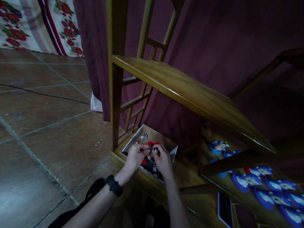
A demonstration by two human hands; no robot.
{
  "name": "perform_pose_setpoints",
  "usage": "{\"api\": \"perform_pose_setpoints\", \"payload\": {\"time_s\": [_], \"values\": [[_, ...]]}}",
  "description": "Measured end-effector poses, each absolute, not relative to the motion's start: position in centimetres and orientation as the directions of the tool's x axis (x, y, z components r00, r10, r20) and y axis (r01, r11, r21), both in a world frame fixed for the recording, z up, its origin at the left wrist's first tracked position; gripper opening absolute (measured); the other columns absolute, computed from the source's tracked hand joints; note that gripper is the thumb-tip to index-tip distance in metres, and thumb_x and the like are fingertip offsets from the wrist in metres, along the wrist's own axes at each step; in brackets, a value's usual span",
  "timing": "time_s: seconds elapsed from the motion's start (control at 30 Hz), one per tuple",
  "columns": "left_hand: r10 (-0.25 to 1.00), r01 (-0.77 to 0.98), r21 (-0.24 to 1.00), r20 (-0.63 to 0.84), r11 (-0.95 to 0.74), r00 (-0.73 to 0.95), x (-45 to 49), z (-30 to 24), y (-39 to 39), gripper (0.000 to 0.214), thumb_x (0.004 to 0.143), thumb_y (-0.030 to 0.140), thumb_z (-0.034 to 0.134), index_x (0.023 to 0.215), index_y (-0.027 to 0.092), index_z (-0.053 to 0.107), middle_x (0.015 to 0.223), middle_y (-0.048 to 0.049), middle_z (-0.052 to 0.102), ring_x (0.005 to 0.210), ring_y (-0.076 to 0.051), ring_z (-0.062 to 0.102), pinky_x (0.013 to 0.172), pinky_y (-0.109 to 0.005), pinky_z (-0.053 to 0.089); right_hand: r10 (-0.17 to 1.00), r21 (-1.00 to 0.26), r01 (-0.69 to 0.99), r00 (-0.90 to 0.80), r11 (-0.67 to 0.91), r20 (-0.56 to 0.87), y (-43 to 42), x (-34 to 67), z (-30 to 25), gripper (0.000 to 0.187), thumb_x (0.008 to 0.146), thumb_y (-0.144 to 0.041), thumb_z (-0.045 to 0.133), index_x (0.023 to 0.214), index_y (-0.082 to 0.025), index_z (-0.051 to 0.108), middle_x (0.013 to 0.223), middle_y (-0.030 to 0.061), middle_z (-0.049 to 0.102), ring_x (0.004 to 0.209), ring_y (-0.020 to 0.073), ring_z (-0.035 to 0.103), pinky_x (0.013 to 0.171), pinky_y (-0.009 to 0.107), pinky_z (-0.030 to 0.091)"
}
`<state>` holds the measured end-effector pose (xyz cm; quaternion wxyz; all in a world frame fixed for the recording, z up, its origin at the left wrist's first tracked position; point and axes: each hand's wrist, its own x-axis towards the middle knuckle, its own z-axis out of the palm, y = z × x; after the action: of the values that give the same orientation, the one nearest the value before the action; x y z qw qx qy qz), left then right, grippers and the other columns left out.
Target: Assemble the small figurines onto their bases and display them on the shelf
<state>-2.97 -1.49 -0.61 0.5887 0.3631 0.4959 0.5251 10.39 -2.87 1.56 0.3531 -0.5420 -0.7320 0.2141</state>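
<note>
Both my hands are low over an open box (174,152) on the bottom board of a wooden shelf unit. The box holds several small toy figures in red, black and white. My left hand (135,156), with a black band on its wrist, is closed, its fingertips pinching a small dark figure (153,149). My right hand (162,161) is closed on the same figure from the other side. One tiny figure (143,136) lies apart at the far end of the box.
A wooden shelf board (192,92) juts out above the box. To the right, a lower shelf (241,200) carries several blue and white figures on round bases. A phone-like slab (224,210) lies below. Maroon curtain behind, tiled floor (42,123) with a black cable to the left.
</note>
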Motion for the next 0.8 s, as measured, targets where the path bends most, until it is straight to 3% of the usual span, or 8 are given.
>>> {"api": "perform_pose_setpoints", "payload": {"time_s": [0.27, 0.5, 0.8], "values": [[0.987, -0.250, 0.955, -0.162, 0.157, 0.002, -3.2, -1.0, -1.4, 0.021, 0.051, 0.023, 0.072, 0.068, 0.012, 0.067, 0.057, -0.0027, 0.063, 0.049, -0.012, 0.055, 0.049, -0.023, 0.044, 0.939, -0.688, 0.641, -0.193, 0.340, 0.283, -2.9, 10.3, 1.5, 0.016, 0.079, -0.020, 0.042, 0.090, -0.023, 0.054, 0.088, 0.0013, 0.057, 0.082, 0.0152, 0.054, 0.073, 0.025, 0.041], [0.982, -0.257, 0.948, -0.188, 0.186, 0.017, -3.3, -2.1, -1.2, 0.017, 0.051, 0.017, 0.068, 0.066, 0.009, 0.066, 0.052, -0.0017, 0.060, 0.045, -0.010, 0.050, 0.048, -0.022, 0.041, 0.919, -0.650, 0.650, -0.265, 0.394, 0.292, -3.4, 10.0, 1.7, 0.019, 0.080, -0.016, 0.039, 0.091, -0.022, 0.052, 0.089, 0.0025, 0.055, 0.081, 0.0155, 0.054, 0.075, 0.026, 0.040], [0.963, -0.319, 0.924, -0.252, 0.209, -0.099, -2.3, -2.1, -1.5, 0.010, 0.052, 0.009, 0.065, 0.062, 0.011, 0.062, 0.051, 0.0012, 0.058, 0.045, -0.008, 0.050, 0.046, -0.019, 0.041, 0.953, -0.656, 0.691, -0.202, 0.303, 0.227, -2.5, 10.2, 0.6, 0.017, 0.076, -0.017, 0.045, 0.089, -0.024, 0.054, 0.089, 0.0013, 0.058, 0.084, 0.0169, 0.055, 0.076, 0.029, 0.040]]}}
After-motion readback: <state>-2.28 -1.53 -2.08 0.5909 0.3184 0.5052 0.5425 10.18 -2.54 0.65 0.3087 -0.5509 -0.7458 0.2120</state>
